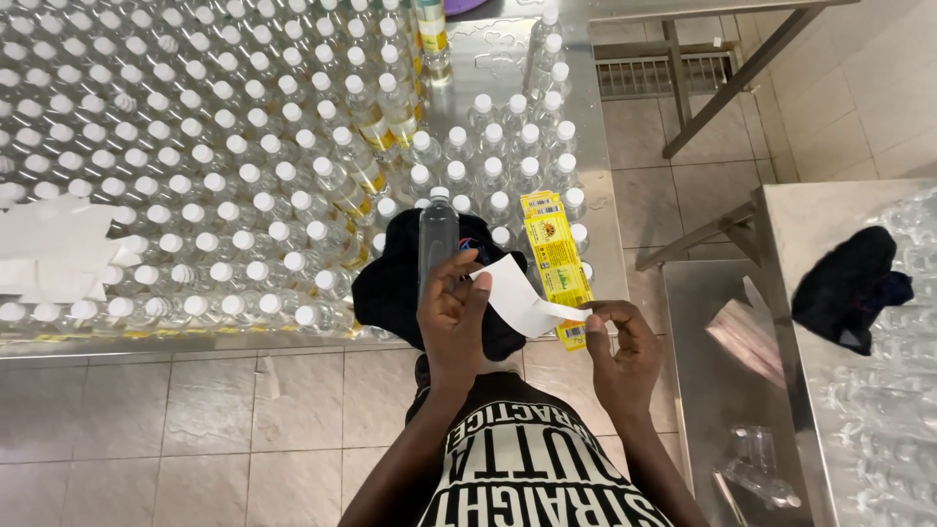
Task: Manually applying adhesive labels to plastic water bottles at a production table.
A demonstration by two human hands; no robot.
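**Clear plastic bottle held upright while a label strip was peeled**

Steel formed the long table (488, 59) that filled the upper left of the view, its top crowded almost edge to edge with white-capped bottles (195, 176). Only a wet, bare patch near its far right corner showed metal. A row of filled bottles with yellow labels (366, 127) ran diagonally through the crowd. The table's near edge ran just above the tiled floor (195, 410), which lay open to the left of the person's body. To the right, a tiled gap separated this table from a second steel surface (781, 293), where a dark cloth (849, 283) sat near the edge.

The left hand (451, 312) was raised in front of the chest, fingers wrapped around the lower part of a clear bottle (438, 234) that stood upright, close to the table's near right corner and in front of a dark cap (390, 283) lying there. The right hand (620, 346) was just beside it, wrist bent inward, thumb and fingertips pinching the end of a white backing paper (512, 293) that curved across to the left hand's fingertips. A yellow printed label strip (554, 263) hung just behind the paper, between the two hands and the bottles. A stack of white paper pieces (54, 254) rested on the bottles at the far left.
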